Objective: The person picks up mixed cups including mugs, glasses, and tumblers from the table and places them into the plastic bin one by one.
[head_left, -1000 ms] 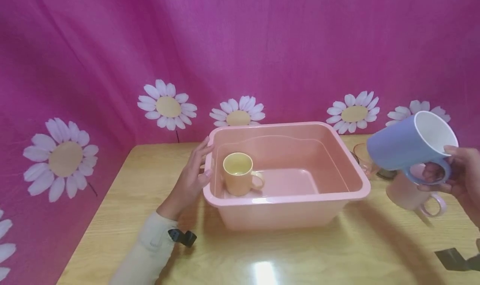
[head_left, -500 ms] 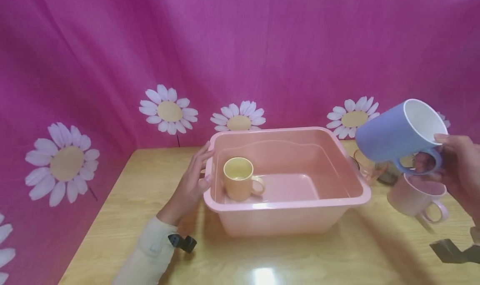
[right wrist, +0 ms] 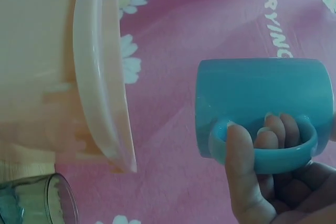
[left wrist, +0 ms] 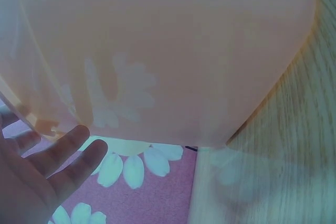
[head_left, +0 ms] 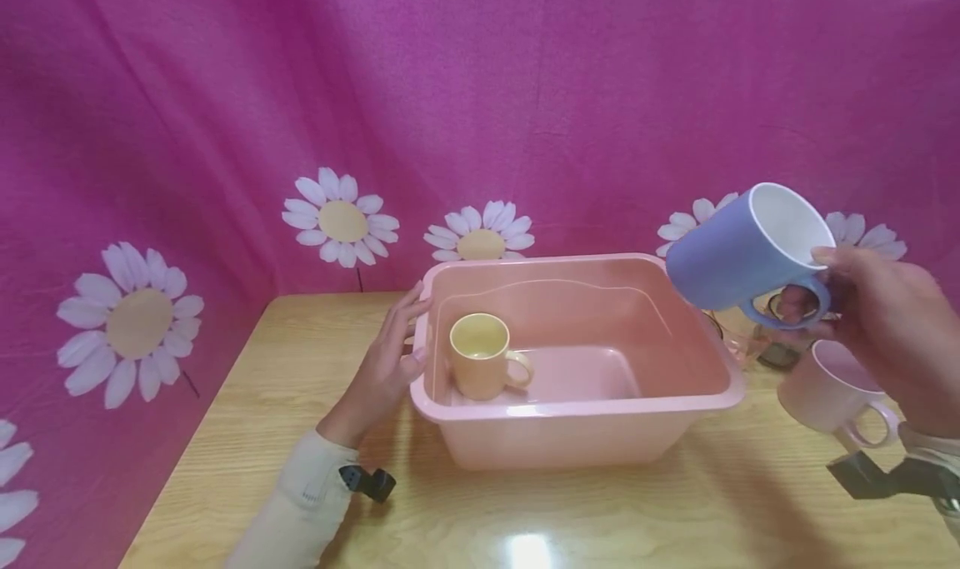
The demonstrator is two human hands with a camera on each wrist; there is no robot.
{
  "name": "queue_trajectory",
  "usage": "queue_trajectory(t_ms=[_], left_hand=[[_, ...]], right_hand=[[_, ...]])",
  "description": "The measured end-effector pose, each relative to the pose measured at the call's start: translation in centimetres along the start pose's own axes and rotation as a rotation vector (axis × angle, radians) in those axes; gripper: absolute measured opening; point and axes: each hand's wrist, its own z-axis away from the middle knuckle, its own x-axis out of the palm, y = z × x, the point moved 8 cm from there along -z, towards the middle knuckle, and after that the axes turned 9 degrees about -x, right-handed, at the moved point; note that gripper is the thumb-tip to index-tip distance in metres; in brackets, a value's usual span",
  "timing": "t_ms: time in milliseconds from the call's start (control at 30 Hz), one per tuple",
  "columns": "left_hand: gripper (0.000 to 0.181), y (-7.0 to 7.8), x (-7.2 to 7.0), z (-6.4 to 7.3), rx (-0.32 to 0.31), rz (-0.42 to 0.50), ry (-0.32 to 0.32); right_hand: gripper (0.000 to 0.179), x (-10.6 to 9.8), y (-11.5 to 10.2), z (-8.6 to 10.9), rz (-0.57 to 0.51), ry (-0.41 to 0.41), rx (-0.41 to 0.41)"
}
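A blue mug with a white inside hangs tilted in the air over the tub's far right corner. My right hand grips it by the handle, and in the right wrist view fingers pass through the handle loop. My left hand rests against the left rim of a pink plastic tub, its fingers fairly straight. In the left wrist view, fingertips lie by the tub's side wall. A yellow mug stands upright inside the tub at the left, handle to the right.
A pink mug stands on the wooden table right of the tub. Behind it are clear glasses, partly hidden by the blue mug and right hand; one glass shows in the right wrist view. A magenta flowered cloth hangs behind.
My right hand has carried the blue mug left and up, from above the pink mug to the tub's right corner. The left hand stays at the left rim.
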Motion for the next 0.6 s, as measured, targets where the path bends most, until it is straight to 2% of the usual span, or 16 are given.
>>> queue_trajectory(t_ms=[167, 300, 500, 600], left_hand=[[0.059, 0.1, 0.1, 0.0, 0.027, 0.014, 0.0], [0.059, 0.2, 0.1, 0.0, 0.037, 0.018, 0.008], [0.059, 0.4, 0.0, 0.0, 0.029, 0.007, 0.01], [0.059, 0.4, -0.1, 0.1, 0.02, 0.0, 0.011]], right_hand=[[0.022, 1.7, 0.0, -0.5, 0.025, -0.08, -0.019], [0.019, 2.5, 0.2, -1.0, 0.06, -0.078, -0.009], [0.021, 3.6, 0.7, -1.9, 0.109, -0.02, 0.027], [0.024, 4.8, 0.9, -2.4, 0.117, -0.05, 0.037]])
